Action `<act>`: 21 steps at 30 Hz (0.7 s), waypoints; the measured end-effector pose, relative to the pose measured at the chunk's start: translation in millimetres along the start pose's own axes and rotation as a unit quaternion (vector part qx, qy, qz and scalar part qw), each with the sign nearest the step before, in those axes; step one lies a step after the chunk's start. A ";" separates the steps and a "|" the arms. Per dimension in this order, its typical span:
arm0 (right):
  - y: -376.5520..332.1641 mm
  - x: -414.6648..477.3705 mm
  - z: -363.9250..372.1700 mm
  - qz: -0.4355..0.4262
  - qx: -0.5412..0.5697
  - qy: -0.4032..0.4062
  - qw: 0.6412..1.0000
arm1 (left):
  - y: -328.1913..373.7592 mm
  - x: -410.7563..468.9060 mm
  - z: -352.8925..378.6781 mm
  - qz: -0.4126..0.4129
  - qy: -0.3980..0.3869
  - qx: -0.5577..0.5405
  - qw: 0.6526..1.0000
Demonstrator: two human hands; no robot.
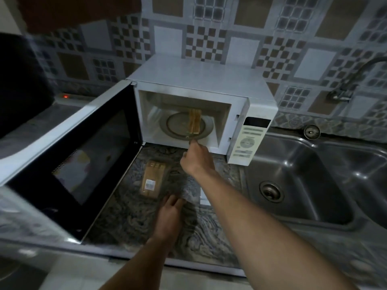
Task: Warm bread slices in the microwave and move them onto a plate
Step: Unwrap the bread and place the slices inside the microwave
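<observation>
Reaching to the mouth of the white box-shaped microwave oven (199,74), the right hand (196,158) has its fingers curled close together round what appears to be a thin metal utensil (190,139). The utensil's tip lies at the foot of the toasted-brown bread slices (194,121), though blur prevents confirming the utensil's type. The slices stand on edge, side by side, on the round glass turntable (178,126) inside the cavity. The black-windowed oven door (69,153) is swung fully out to the left.

The left hand (170,212) lies flat on the dark marbled stone desk (129,222), fingers straight and holding nothing, its fingertips just beside a clear plastic packet of sliced bread (154,178) lying before the oven. A stainless steel sink (303,206) adjoins the oven on the right.
</observation>
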State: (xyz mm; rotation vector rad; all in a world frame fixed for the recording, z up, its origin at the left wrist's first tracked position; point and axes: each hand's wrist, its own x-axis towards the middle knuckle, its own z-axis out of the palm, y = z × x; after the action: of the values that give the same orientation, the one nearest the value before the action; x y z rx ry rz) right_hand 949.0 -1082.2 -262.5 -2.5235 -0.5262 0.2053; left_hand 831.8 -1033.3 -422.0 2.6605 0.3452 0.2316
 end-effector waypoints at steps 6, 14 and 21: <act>-16.9 -18.7 44.0 0.010 0.016 -0.014 1.000 | -18.4 -31.4 -14.3 0.001 0.041 -0.032 0.999; -29.3 -35.4 90.8 -0.011 -0.020 -0.081 0.996 | -49.9 -26.2 -43.1 -0.292 0.131 -0.175 0.931; -27.3 -32.6 101.6 -0.009 -0.015 -0.083 0.996 | -57.2 -6.4 -64.2 -0.239 0.177 -0.328 0.897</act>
State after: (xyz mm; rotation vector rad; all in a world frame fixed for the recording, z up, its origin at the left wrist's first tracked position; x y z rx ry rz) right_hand 885.0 -1025.3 -331.6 -2.5425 -0.6208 0.4065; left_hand 800.1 -959.2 -391.4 1.7938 0.8523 0.5606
